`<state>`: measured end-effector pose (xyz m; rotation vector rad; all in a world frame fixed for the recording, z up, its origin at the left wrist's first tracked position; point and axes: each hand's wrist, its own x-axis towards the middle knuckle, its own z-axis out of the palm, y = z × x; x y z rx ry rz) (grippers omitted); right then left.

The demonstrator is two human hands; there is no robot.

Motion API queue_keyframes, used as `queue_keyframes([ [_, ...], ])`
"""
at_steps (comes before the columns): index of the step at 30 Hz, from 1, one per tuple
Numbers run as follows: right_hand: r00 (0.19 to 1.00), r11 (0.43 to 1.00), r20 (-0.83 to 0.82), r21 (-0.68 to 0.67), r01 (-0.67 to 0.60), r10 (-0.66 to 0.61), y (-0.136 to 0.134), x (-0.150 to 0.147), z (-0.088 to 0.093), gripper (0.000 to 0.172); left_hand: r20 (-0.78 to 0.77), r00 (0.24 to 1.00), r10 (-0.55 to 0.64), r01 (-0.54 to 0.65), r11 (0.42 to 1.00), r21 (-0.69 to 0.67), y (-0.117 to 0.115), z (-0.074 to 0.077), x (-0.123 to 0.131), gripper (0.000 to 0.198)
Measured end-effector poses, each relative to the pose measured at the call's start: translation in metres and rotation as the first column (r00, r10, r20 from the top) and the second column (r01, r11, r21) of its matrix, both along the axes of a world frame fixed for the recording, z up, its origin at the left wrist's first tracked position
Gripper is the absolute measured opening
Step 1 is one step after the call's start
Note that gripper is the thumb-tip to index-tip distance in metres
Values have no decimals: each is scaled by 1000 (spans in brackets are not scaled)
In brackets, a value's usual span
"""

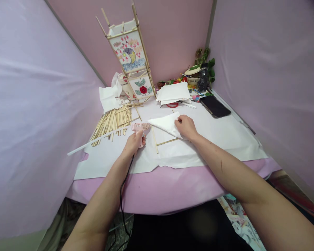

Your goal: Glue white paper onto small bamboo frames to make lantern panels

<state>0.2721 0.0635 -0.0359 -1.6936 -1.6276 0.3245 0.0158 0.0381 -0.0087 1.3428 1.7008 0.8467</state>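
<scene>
My left hand (133, 143) is wrapped round a pink hot glue gun (137, 128). A long glue stick (94, 140) sticks out of its back, and the nozzle points right, at the corner of a small wooden stick frame (155, 140). With bent fingers my right hand (186, 127) pinches a sheet of white paper (165, 122), lifted and folded over part of that frame. The paper's left tip lies close to the nozzle; whether they touch I cannot tell. Part of the frame is hidden under the paper.
Loose wooden sticks (108, 123) lie in a pile at left. A tall stick lantern (132, 52) with drawn panels stands behind. Further right are stacked white sheets (174, 92), red-handled scissors (172, 105), a phone (215, 106) and a bowl (192, 80). A black cord (122, 188) hangs over the table edge.
</scene>
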Motion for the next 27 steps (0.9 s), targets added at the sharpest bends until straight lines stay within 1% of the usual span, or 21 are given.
queue_keyframes([
  [6, 1000, 1000, -2, 15, -2, 2, 0, 0, 0, 17, 15, 1000, -3, 3, 1000, 12, -3, 5, 4, 30],
  [11, 1000, 1000, 1, 9, 0, 0, 0, 0, 0, 17, -26, 999, -23, 23, 1000, -1, -7, 7, 2, 34],
  [18, 1000, 1000, -14, 12, 2, -2, 0, 0, 0, 18, 51, 997, -60, 61, 998, -19, -16, 7, -1, 35],
  [23, 1000, 1000, -5, 3, 1, -1, -1, 0, 1, 18, 33, 999, -32, 33, 999, -28, -21, 10, 1, 33],
  [27, 1000, 1000, -6, 4, 0, 0, -1, 0, 1, 18, -10, 999, -32, 31, 999, -21, -22, 10, -1, 33],
])
